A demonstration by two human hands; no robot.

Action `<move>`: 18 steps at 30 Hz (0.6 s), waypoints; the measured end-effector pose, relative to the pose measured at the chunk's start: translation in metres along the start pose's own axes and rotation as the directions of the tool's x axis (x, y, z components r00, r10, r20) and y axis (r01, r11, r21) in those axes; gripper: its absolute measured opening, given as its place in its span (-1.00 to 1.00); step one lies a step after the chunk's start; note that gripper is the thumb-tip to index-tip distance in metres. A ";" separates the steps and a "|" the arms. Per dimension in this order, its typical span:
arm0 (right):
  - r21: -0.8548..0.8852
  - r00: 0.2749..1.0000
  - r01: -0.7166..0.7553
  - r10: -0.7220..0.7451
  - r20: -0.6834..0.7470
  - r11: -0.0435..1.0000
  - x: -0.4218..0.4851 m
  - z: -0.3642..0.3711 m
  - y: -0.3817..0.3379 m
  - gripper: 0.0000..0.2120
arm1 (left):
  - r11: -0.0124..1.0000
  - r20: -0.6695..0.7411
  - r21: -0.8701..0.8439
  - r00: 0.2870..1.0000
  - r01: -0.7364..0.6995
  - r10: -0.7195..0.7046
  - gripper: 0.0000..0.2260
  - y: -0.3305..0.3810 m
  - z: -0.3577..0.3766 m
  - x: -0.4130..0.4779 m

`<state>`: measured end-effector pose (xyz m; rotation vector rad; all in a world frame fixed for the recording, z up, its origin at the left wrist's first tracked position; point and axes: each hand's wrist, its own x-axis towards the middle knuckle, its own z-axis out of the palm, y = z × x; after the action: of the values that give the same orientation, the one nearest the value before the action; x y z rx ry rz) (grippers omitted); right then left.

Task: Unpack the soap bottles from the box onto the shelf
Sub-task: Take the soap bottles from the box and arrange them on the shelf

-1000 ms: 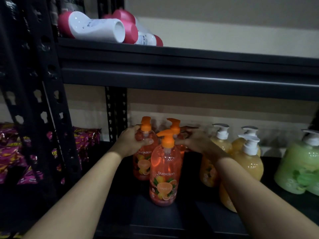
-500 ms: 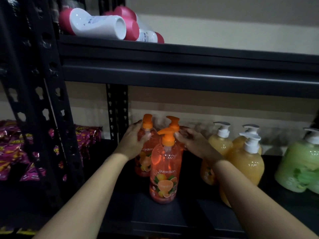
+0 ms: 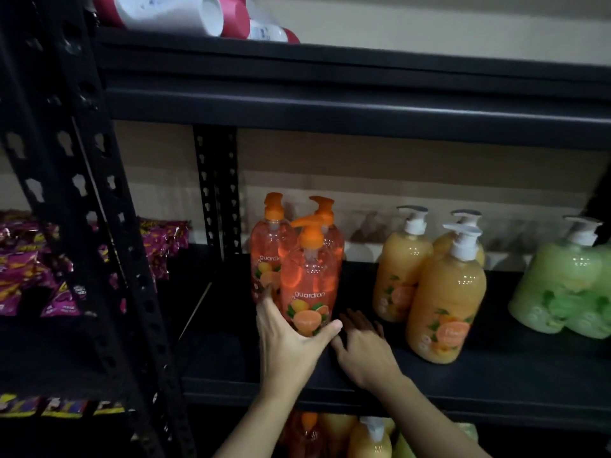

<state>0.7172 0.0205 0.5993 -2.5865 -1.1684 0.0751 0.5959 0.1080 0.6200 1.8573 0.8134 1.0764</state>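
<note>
Three orange soap bottles with orange pumps stand together on the black shelf point(image 3: 496, 378). My left hand point(image 3: 291, 342) grips the base of the front orange bottle point(image 3: 309, 279), thumb on its right side and fingers on its left. The two rear orange bottles point(image 3: 269, 246) stand just behind it. My right hand point(image 3: 363, 348) rests on the shelf board just right of that bottle, fingers spread, holding nothing. More soap bottles point(image 3: 367, 438) show below the shelf edge; the box itself is hidden.
Three yellow bottles with white pumps point(image 3: 446, 302) stand to the right, then green bottles point(image 3: 562, 285). White and red bottles point(image 3: 175, 11) lie on the upper shelf. A black perforated upright point(image 3: 92, 226) separates off purple snack packs point(image 3: 26, 266) on the left.
Both hands came down from the pump heads of the rear orange bottles. The left hand now grips the front bottle's base and the right hand lies on the shelf.
</note>
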 end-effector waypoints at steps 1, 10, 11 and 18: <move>-0.001 1.000 -0.003 0.003 -0.003 1.000 0.000 0.000 -0.001 -0.45 | 1.000 0.001 -0.007 1.000 0.016 -0.016 0.06 -0.002 0.003 0.001; -0.006 1.000 -0.013 0.013 -0.018 1.000 0.000 0.003 0.000 -0.44 | 0.997 0.047 0.057 0.998 0.046 -0.048 -0.13 -0.024 0.010 0.001; -0.005 1.000 -0.016 0.016 -0.017 1.000 0.000 0.003 0.000 -0.44 | 0.997 0.050 0.063 0.998 0.045 -0.048 -0.16 -0.025 0.010 0.002; -0.007 1.000 -0.028 0.028 -0.008 1.000 -0.001 0.001 0.000 -0.44 | 0.996 0.020 0.075 0.999 0.042 -0.044 -0.23 -0.026 0.006 0.004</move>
<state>0.7159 0.0200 0.5984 -2.6077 -1.1319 0.0672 0.6001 0.1208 0.5969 1.9017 0.8882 1.0100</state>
